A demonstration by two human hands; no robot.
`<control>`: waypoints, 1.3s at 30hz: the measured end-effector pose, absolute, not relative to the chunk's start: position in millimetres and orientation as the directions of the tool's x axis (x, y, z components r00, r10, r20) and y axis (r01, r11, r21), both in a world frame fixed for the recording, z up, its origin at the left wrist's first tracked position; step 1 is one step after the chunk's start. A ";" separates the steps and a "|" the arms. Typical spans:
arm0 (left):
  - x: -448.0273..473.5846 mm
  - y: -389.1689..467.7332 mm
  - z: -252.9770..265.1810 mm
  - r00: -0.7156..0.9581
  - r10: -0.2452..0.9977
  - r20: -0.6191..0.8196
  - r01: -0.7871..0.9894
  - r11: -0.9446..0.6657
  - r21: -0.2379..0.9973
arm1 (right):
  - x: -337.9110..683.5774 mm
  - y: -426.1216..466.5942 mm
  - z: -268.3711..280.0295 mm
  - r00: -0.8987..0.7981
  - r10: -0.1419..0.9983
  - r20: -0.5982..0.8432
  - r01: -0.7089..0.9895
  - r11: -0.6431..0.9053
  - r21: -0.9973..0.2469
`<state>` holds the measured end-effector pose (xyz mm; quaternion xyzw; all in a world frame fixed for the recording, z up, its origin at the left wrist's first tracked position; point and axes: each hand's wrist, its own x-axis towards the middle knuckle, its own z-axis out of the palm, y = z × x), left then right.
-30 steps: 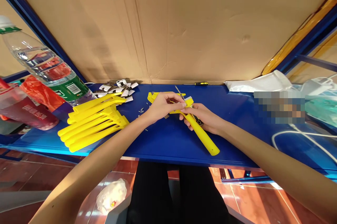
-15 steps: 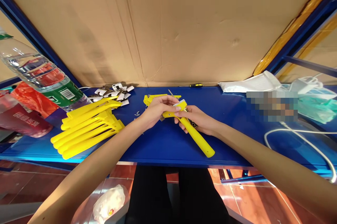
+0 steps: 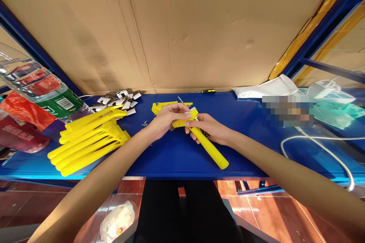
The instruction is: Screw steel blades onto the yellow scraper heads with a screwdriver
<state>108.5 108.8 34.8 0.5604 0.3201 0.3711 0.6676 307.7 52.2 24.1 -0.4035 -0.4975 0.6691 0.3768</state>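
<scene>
Both hands meet over the middle of the blue tabletop at a yellow plastic scraper (image 3: pixel 209 150), its long handle slanting down toward the front right. My left hand (image 3: pixel 167 119) pinches its angled head, where a pale piece shows by the fingertips. My right hand (image 3: pixel 209 127) wraps the neck below the head. A black-and-yellow screwdriver handle (image 3: pixel 204 133) appears tucked in the right palm, and a thin metal shaft (image 3: pixel 180 100) points up behind the fingers. Another yellow part (image 3: pixel 156 107) lies just behind my left hand. Small screws (image 3: pixel 145 124) are scattered to its left.
Several yellow scraper handles (image 3: pixel 85 151) lie piled on the left, with black-and-white pieces (image 3: pixel 119 102) behind. A water bottle (image 3: pixel 59 100) and red cup (image 3: pixel 21 132) stand far left. A screwdriver (image 3: pixel 208 91) rests at the back. On the right are a white packet (image 3: pixel 259 87) and cable (image 3: pixel 322 142).
The view has shifted slightly, so everything sits a little further left. Both hands keep the same hold on the yellow scraper.
</scene>
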 end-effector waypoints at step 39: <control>92.4 105.4 55.6 0.616 0.705 0.352 0.146 -0.541 0.828 | 313.0 53.7 23.8 -0.460 0.859 -0.225 -0.052 -0.279 -0.959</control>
